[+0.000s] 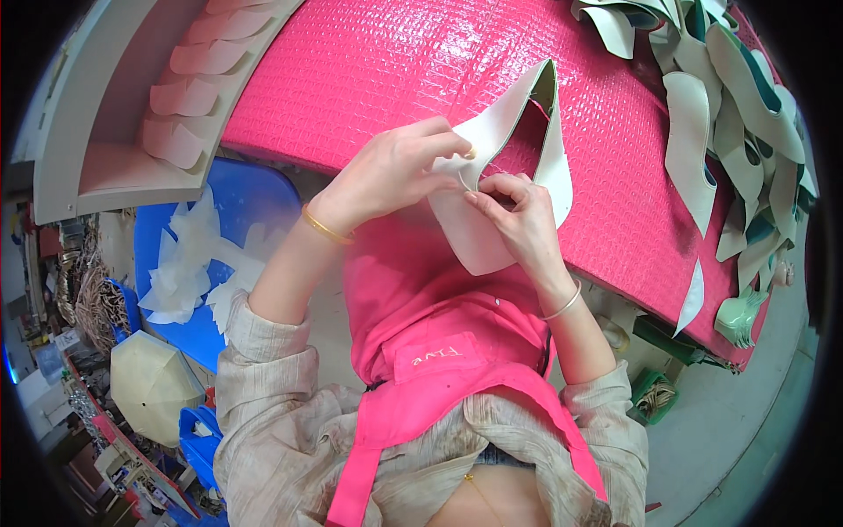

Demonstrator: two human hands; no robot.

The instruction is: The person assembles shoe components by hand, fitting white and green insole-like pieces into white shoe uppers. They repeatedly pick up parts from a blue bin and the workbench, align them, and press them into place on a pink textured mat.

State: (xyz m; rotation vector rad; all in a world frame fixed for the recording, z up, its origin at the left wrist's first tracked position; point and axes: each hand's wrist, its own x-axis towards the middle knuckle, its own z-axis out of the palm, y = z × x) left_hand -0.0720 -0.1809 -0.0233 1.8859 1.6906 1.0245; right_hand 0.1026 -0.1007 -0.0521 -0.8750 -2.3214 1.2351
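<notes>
Nearest the body, a pink apron [421, 299] hangs below both forearms, which rise from the lower edge. The left hand [391, 171] and right hand [518, 215] meet at the near edge of the pink counter [369, 70], both closed in a pinch on the cream shoe upper [492, 158]. The piece lies directly between the hands, its long axis running up and away toward the far right, its two arms forking open. The left fingers press its top edge from above; the right fingertips grip it from below, wrist bent inward. Farther right, a pile of cut pieces [729, 123] lies on the counter.
</notes>
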